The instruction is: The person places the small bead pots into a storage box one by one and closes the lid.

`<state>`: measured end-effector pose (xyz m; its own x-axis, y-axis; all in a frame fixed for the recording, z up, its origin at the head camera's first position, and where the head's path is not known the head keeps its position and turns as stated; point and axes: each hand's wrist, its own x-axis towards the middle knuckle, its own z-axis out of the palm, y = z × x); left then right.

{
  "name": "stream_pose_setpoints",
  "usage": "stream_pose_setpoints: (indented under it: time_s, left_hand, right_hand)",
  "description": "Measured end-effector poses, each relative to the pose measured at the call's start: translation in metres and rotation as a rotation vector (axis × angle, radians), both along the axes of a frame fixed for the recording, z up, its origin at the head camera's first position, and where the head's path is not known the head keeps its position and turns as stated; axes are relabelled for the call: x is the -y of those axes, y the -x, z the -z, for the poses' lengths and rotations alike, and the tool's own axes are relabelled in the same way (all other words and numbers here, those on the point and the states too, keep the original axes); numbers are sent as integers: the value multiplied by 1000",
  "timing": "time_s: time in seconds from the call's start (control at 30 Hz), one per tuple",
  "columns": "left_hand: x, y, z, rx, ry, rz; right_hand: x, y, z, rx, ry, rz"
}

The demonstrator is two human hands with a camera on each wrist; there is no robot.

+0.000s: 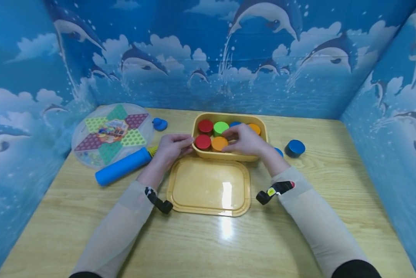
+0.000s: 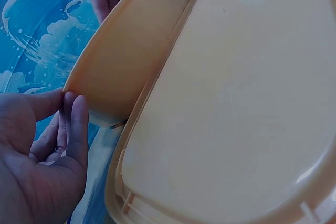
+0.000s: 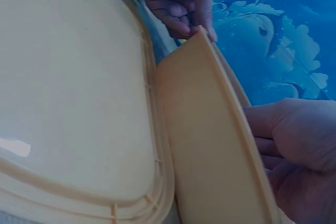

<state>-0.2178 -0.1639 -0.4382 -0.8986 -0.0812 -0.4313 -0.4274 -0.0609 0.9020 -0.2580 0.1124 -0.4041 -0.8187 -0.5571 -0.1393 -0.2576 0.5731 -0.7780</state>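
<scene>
Two sleeved arms [image 1: 112, 231] at one yellow tub [image 1: 225, 155]

Left hand [image 1: 173, 146] pinches the tub's rim at its 9 o'clock; right hand [image 1: 246, 139] dips into the middle, beside an orange block [image 1: 219, 144], though whether its fingertips pinch anything I cannot tell; inside show two red blocks [image 1: 203, 142], one green block [image 1: 220, 128], one blue block [image 1: 235, 124] and two orange; the tub sits at 12 o'clock from one lid [image 1: 208, 185]; two loose blue cylinders [image 1: 295, 148] lie at 2, one small blue toy [image 1: 160, 124] at 11, one star-patterned board [image 1: 117, 131] at 10, one blue tube [image 1: 122, 168] between 9 and 10; glossy wood-grain table [image 1: 336, 193]; dolphin-printed sheeting [image 1: 176, 50] on three sides.
</scene>
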Motion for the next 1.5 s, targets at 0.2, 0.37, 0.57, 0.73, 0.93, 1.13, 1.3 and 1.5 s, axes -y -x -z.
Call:
stream_pose_setpoints:
  time_s: [0.2, 0.37, 0.57, 0.73, 0.93, 1.13, 1.3, 1.5]
  left_hand:
    - [1, -1, 1, -2, -4, 5]
    - [0, -1, -1, 9, 2, 2]
    - [-1, -1, -3, 19, 17, -1]
    - [-2, -2, -4, 19, 31, -4]
    - [-2, -2, -4, 20, 17, -4]
    - [-1, -2, -4, 29, 21, -4]
    - [-2, -2, -5, 30, 20, 0]
    - [-3, -2, -7, 23, 18, -2]
  right_hand:
    - [-20, -8, -12, -28, 45, 33]
    - [-38, -18, -22, -30, 66, 55]
    - [-58, -31, -30, -69, 45, 73]
    - [-75, -41, -34, -110, 38, 121]
    - [-98, -51, -34, -157, -2, 207]
    - [-121, -58, -28, -181, -70, 225]
    - [-135, -65, -18, -136, -120, 251]
    - [-139, -68, 1, -121, -129, 240]
